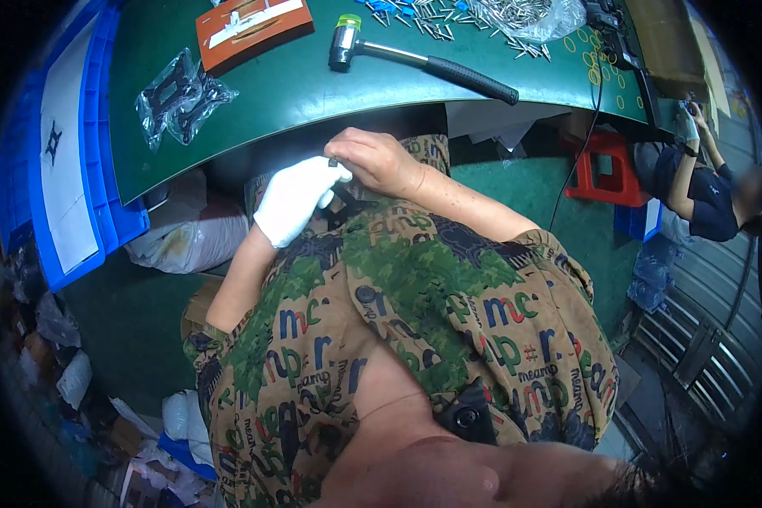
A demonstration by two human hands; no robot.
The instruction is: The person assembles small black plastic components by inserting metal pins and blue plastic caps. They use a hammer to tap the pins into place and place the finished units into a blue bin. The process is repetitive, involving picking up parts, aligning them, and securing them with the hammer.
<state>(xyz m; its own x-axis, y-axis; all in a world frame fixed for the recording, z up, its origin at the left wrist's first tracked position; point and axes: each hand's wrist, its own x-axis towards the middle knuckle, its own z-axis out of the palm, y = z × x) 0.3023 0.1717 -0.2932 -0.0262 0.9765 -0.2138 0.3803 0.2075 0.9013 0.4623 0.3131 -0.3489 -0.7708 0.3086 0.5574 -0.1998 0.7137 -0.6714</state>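
My left hand point(296, 201), in a white glove, is closed around a small black part point(348, 201) with slim arms, held close to my body just below the table edge. The bare right hand point(383, 162) meets it from the other side, its fingers bent and pressed together at the upper end of the same part. My fingers and the glove cover much of the part, so its full shape is hidden. Nearest on the green table point(271, 102) are black parts in clear plastic bags point(182, 97) and a mallet point(423, 61) with a black grip.
An orange-brown box point(254, 32), loose metal screws point(436, 15), a clear bag of screws point(529, 17) and yellow rings point(595, 63) lie on the table. At left stands a blue tray point(102, 169); at right, a red stool point(608, 173) and another person point(707, 199) working.
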